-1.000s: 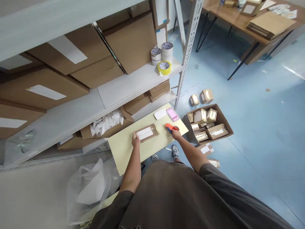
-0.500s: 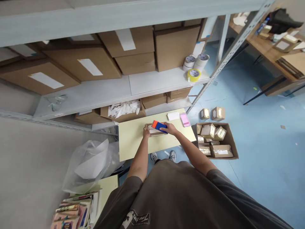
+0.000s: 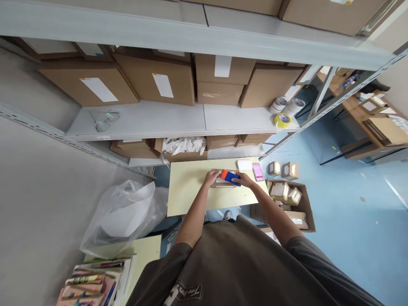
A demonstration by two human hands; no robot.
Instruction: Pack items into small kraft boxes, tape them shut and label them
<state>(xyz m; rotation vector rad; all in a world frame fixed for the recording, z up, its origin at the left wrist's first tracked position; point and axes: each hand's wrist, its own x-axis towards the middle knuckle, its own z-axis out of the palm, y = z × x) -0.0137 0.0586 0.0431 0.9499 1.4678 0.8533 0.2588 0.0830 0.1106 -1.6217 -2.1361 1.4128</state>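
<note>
My right hand (image 3: pixel 244 179) is closed on the right end of a blue-and-orange oblong object (image 3: pixel 232 177); its exact kind I cannot make out. That object tilts over a small cardboard box (image 3: pixel 220 184) with a white surface on top, which rests on the pale yellow table (image 3: pixel 188 193). At the box's left end, my left hand (image 3: pixel 211 177) has its fingers closed on the cardboard. A white card pad (image 3: pixel 244 165) and a pink-purple packet (image 3: pixel 258 172) lie at the table's right end.
A metal shelf (image 3: pixel 159 121) with cartons and tape rolls (image 3: pixel 282 120) stands just beyond the table. To the right, an open carton (image 3: pixel 307 208) of small boxes sits on the floor. A plastic bag (image 3: pixel 124 216) bulges at left, above stacked printed material (image 3: pixel 92 280).
My view has shifted, so the table and shelf appear lower and further right. The blue-and-orange object stays in my right hand over the box, and my left hand stays at the box's left end.
</note>
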